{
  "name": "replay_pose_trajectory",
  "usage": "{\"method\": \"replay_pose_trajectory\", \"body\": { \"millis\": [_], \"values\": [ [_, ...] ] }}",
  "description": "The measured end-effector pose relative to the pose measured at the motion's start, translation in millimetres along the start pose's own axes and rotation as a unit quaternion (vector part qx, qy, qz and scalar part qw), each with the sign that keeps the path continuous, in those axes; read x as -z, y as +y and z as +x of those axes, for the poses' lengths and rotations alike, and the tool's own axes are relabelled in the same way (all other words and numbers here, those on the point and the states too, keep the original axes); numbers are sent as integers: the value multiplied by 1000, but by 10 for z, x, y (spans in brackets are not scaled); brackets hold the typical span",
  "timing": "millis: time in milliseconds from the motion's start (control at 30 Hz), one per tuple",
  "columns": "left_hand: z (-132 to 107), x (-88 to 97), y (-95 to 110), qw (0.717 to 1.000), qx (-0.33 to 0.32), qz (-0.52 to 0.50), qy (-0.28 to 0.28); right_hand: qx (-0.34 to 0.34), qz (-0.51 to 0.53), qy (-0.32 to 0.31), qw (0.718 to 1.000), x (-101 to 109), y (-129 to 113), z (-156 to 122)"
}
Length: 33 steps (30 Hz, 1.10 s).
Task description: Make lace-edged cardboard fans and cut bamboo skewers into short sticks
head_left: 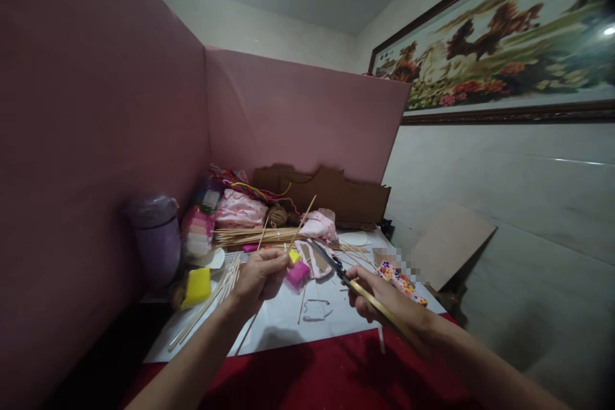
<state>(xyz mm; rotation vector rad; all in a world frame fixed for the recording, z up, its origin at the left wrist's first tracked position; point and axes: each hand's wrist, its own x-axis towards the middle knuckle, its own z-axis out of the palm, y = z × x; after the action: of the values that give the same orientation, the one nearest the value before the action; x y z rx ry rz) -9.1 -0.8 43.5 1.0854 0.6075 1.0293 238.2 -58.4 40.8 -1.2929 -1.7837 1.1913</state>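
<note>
My left hand (259, 277) is closed in a pinch on a thin bamboo stick (302, 221) that slants up to the right. My right hand (384, 298) is wrapped round the gold handles of a pair of scissors (336, 266), whose dark blades point up-left toward the stick. Both hands hover over a white sheet (288, 320) on a red cloth (317, 371). A bundle of several bamboo sticks (259, 236) lies behind the hands. A pink block (298, 274) and a small yellow piece (295, 256) lie between the hands.
Pink partition boards (298, 109) wall off the left and back. A purple lidded jar (156, 237), a yellow sponge (196, 286), loose sticks (216, 295), pink cloth (240, 210), a twine ball (277, 214) and cardboard cut-outs (336, 195) crowd the back. A framed picture (500, 45) hangs on the right.
</note>
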Motion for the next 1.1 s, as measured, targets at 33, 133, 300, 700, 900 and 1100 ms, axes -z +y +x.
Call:
{"method": "replay_pose_trajectory", "body": {
  "millis": [33, 133, 300, 700, 900, 1100],
  "values": [
    [-3, -7, 3, 1000, 5, 2, 1, 0, -6, -2, 1000, -27, -21, 29],
    [-23, -47, 12, 1000, 17, 15, 7, 4, -8, -32, 999, -103, -75, 110],
    [-41, -90, 6, 999, 21, 38, 13, 20, -23, -34, 999, -221, -184, 177],
    [-52, -93, 41, 998, 37, 40, 17, 41, -28, -30, 998, -257, -221, 251],
    [-51, -73, 34, 998, 34, 44, 7, 48, -36, -20, 998, -257, -248, 239],
    [-50, -64, 35, 998, 37, 42, -1, 44, -14, -34, 998, -275, -277, 230]
  ]
}}
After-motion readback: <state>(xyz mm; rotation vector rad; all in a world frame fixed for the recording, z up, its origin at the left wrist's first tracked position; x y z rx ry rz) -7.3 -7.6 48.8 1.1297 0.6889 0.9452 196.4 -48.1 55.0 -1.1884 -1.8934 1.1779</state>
